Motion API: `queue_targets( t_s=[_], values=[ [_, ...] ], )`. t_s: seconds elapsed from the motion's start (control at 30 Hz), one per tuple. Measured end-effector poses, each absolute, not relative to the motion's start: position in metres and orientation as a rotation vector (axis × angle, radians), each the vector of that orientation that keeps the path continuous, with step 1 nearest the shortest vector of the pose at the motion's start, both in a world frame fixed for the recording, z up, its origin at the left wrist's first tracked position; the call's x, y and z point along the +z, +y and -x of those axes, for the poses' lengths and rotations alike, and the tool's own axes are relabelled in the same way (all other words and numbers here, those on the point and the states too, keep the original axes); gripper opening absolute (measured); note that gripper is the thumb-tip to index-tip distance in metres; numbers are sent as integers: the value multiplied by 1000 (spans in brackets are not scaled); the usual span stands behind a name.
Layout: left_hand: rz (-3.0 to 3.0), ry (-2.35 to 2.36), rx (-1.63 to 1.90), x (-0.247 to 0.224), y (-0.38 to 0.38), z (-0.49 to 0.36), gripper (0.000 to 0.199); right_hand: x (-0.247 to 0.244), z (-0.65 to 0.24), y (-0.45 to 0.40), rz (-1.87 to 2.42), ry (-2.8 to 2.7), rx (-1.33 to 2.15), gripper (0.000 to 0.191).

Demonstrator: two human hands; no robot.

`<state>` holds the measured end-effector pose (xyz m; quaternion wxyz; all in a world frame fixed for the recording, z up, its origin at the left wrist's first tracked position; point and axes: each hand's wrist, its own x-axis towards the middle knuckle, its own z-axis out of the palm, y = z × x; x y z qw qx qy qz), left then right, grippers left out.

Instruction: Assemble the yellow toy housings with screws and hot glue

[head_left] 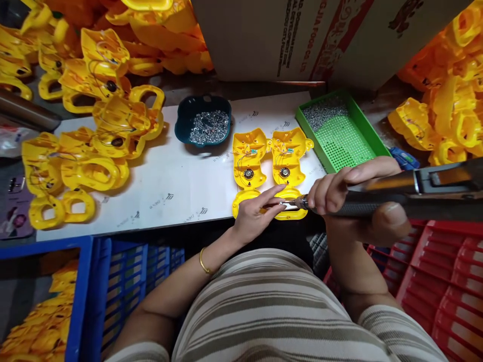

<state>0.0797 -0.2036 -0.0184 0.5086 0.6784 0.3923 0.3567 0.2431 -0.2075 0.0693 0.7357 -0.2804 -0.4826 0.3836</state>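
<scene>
A white, printed counter [162,181] carries heaped yellow plastic shells [130,118] at its left end. A green perforated plastic tray [352,143] stands farther right, a dark teal plastic bowl [183,118] left of it. Between heap and tray, two open yellow plastic shells [245,161] lie side by side, wires and round black speakers [285,172] already inside; fastening looks underway, unfinished. The right hand's [339,191] grip wraps a black powered screwdriver [426,201], its tip over the right shell's loop. The left hand's [251,213] fingers meet that tip; whether they pinch anything, I cannot tell. Plenty of small silver screws [209,126] remain unused.
</scene>
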Motion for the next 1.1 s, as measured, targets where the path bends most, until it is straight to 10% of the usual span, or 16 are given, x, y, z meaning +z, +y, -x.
queue_targets(
  t_s=[0.8,1.1],
  values=[
    [-2210,959,960,-10,-198,-84,45,69,-259,-198,630,-1171,771,22],
    [-2879,759,118,-2,-203,-102,66,32,-268,-153,682,-1108,544,20]
  ],
)
